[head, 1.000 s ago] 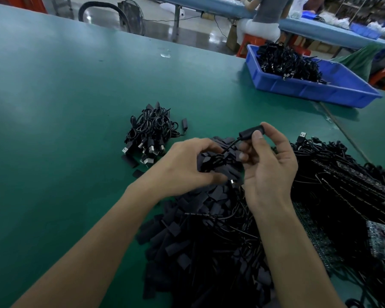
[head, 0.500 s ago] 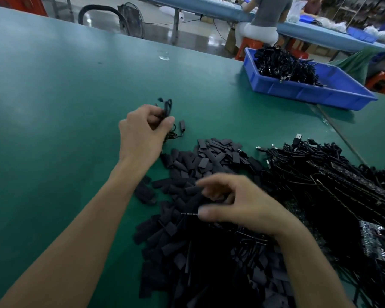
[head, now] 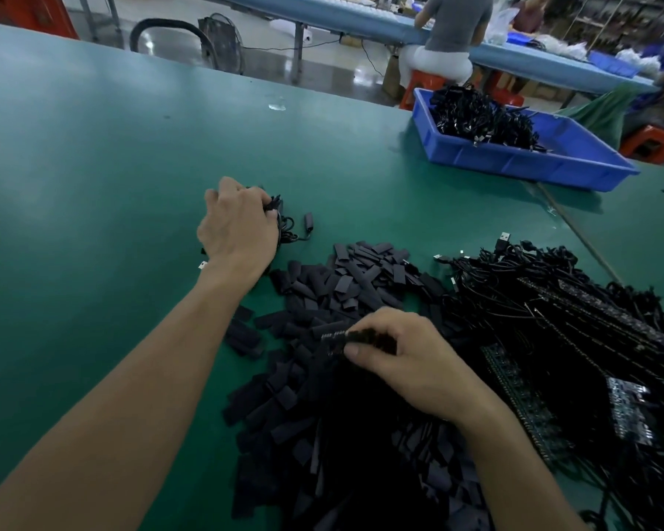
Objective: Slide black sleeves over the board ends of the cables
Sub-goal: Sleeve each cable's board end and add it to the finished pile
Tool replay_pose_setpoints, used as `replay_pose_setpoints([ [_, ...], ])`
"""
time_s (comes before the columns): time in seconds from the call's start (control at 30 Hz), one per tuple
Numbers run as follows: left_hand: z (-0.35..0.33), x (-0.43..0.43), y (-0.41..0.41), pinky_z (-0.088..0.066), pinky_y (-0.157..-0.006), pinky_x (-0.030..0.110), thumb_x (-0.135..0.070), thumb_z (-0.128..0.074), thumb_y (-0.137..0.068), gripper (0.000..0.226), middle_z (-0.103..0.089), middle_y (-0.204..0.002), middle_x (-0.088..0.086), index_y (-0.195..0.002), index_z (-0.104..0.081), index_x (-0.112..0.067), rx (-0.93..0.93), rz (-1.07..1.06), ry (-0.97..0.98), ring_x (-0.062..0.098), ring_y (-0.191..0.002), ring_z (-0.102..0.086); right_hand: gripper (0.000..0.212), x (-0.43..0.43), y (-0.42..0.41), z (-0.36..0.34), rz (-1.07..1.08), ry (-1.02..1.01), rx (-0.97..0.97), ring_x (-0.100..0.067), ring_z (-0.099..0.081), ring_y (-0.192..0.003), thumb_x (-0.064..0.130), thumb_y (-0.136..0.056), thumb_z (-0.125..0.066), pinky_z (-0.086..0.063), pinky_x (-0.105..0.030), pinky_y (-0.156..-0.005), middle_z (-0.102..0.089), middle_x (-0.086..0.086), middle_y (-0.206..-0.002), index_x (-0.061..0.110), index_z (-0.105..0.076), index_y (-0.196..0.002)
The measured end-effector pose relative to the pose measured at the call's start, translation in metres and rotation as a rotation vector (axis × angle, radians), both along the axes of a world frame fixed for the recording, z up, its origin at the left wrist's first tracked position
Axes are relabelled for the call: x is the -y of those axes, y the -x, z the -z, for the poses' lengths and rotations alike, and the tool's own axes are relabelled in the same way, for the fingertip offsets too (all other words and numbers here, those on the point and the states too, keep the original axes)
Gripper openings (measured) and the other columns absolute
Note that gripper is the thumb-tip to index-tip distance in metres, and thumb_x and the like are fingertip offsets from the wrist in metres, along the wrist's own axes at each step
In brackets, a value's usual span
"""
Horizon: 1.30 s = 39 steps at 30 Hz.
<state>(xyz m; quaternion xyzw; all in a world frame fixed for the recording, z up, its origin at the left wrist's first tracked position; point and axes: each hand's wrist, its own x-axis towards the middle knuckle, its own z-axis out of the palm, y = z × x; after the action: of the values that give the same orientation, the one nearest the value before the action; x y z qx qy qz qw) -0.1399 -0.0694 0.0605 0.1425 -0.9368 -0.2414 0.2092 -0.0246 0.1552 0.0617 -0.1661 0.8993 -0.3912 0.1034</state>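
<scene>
Well out on the green table [head: 93,185], left hand [head: 238,228] curled down over a small bundle of cables [head: 290,226], fingertips closed on it. Nearer, right hand [head: 411,362] pinching a thin board [head: 332,336] between thumb and fingers, above the pile of black sleeves [head: 353,274]. Just right of that, heap of cables with boards [head: 552,300]. Farther back, blue bin [head: 514,164] holding more cables.

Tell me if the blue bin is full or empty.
Partly full: the bin holds a heap of black cables toward its far left end; the floor at its right shows bare blue.
</scene>
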Motion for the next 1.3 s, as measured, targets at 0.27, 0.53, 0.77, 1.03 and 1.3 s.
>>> replay_pose_setpoints([
  [0.27, 0.000, -0.043, -0.049, -0.041, -0.066, 0.012, -0.033, -0.067, -0.093, 0.016, -0.064, -0.083, -0.007, -0.095, -0.072, -0.018, -0.248, 0.513, -0.356, 0.004, -0.073, -0.055, 0.012, -0.002, 0.012, 0.009, 0.361, 0.663, 0.148, -0.017, -0.061, -0.075, 0.025, -0.089, -0.065, -0.051, -0.038, -0.072, -0.066, 0.001, -0.079, 0.034, -0.068, -0.082],
  [0.53, 0.017, -0.070, -0.071, -0.041, -0.057, 0.016, -0.028, -0.079, -0.082, 0.019, -0.059, -0.066, -0.010, -0.080, -0.066, -0.016, 0.187, 0.861, -1.063, 0.005, -0.058, -0.047, 0.014, -0.005, 0.015, 0.012, 0.316, 0.936, 0.233, -0.025, -0.070, -0.091, 0.033, -0.085, -0.073, -0.060, -0.033, -0.082, -0.074, -0.012, -0.099, 0.023, -0.075, -0.094],
  [0.77, 0.024, -0.071, -0.074, -0.050, -0.058, 0.016, -0.024, -0.078, -0.076, 0.009, -0.064, -0.068, -0.007, -0.070, -0.072, -0.022, 0.302, 0.936, -1.465, 0.003, -0.060, -0.058, 0.021, -0.008, 0.013, 0.009, 0.246, 0.983, 0.310, -0.023, -0.073, -0.085, 0.026, -0.092, -0.064, -0.061, -0.030, -0.075, -0.075, -0.017, -0.097, 0.011, -0.077, -0.099],
  [1.03, 0.012, -0.062, -0.075, -0.056, -0.068, 0.024, -0.022, -0.080, -0.079, 0.013, -0.068, -0.073, -0.002, -0.070, -0.071, -0.019, 0.277, 0.910, -1.686, 0.009, -0.067, -0.063, 0.007, -0.012, 0.018, 0.001, 0.418, 1.115, 0.308, -0.013, -0.062, -0.059, 0.024, -0.081, -0.071, -0.055, -0.024, -0.053, -0.067, -0.002, -0.074, 0.017, -0.071, -0.080],
  [1.3, -0.028, -0.039, -0.071, -0.062, -0.081, 0.044, -0.022, -0.059, -0.089, 0.009, -0.072, -0.080, -0.001, -0.082, -0.065, -0.024, -0.187, 0.888, -1.982, 0.013, -0.069, -0.069, 0.032, -0.034, 0.015, -0.023, 0.656, 0.893, -0.207, -0.007, -0.058, -0.053, 0.016, -0.102, -0.056, -0.048, -0.020, -0.047, -0.063, 0.014, -0.066, 0.039, -0.064, -0.081],
])
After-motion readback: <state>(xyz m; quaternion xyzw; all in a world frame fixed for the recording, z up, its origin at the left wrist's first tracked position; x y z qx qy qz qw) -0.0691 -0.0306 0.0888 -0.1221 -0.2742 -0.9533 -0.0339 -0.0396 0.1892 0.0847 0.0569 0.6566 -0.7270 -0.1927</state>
